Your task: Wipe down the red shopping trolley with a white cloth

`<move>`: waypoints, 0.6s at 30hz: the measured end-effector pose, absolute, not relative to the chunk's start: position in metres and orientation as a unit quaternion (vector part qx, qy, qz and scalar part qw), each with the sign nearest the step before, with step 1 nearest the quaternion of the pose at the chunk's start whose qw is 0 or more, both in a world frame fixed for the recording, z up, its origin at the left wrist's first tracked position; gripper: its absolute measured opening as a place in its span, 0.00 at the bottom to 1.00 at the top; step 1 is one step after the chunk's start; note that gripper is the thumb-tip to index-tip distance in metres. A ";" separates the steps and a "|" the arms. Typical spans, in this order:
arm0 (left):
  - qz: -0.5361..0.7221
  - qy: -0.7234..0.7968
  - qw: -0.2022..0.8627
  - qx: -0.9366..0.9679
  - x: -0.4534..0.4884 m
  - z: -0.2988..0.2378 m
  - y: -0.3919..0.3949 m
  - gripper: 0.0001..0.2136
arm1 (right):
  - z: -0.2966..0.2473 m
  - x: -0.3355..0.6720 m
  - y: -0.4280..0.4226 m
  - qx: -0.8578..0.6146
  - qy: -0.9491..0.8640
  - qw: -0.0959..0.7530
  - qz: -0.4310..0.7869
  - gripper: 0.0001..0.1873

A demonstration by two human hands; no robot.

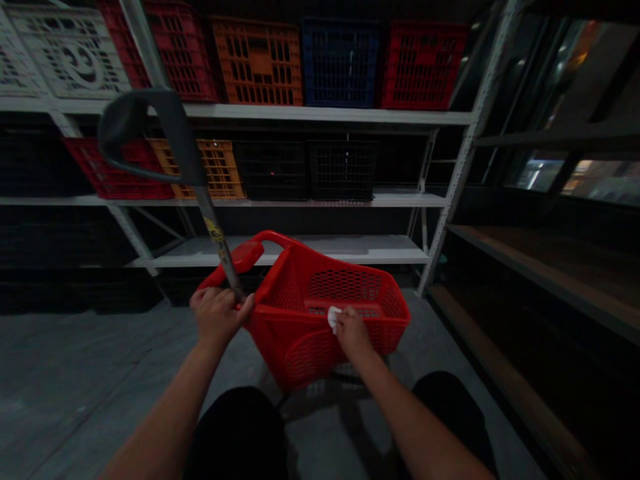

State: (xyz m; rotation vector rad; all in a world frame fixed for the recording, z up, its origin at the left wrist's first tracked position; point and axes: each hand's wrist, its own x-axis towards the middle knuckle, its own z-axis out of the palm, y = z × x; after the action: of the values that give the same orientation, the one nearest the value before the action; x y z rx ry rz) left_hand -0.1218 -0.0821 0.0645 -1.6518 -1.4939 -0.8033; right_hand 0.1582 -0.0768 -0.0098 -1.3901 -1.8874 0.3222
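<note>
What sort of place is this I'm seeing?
Probably a warehouse or stockroom: white metal shelving holding rows of plastic crates, and a red shopping basket with a long pull handle.

single head-worn view, above and behind the grip: faces forward and down, close over left hand (217, 317), basket handle (184, 143), shelving (320, 113) well ahead of the grip.

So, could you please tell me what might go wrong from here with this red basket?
The left hand holds the long metal pole low, so its black handle could swing into the orange crate. The white cloth, held by the right hand against the red basket, might slip through the mesh.
</note>
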 end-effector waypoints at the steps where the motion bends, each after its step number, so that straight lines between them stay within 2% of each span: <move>1: -0.315 -0.583 0.381 -0.645 -0.124 0.064 -0.080 0.15 | -0.014 0.180 -0.075 -0.568 -0.726 0.370 0.114 0.13; 9: -0.324 -0.579 0.384 -0.643 -0.131 0.061 -0.074 0.16 | -0.036 0.315 -0.073 -0.703 -0.641 0.308 0.020 0.12; 13: -0.327 -0.585 0.365 -0.646 -0.130 0.061 -0.074 0.15 | -0.044 0.320 -0.073 -0.708 -0.625 0.329 0.008 0.13; 18: -0.325 -0.594 0.360 -0.642 -0.127 0.060 -0.076 0.16 | -0.045 0.285 -0.074 -0.645 -0.664 0.377 0.019 0.11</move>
State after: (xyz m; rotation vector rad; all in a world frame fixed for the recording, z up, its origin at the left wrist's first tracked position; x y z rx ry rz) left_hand -0.1270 -0.0760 0.0604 -1.6543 -1.5305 -0.8381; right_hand 0.2852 -0.0736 -0.0445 -1.6491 -1.6987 0.0492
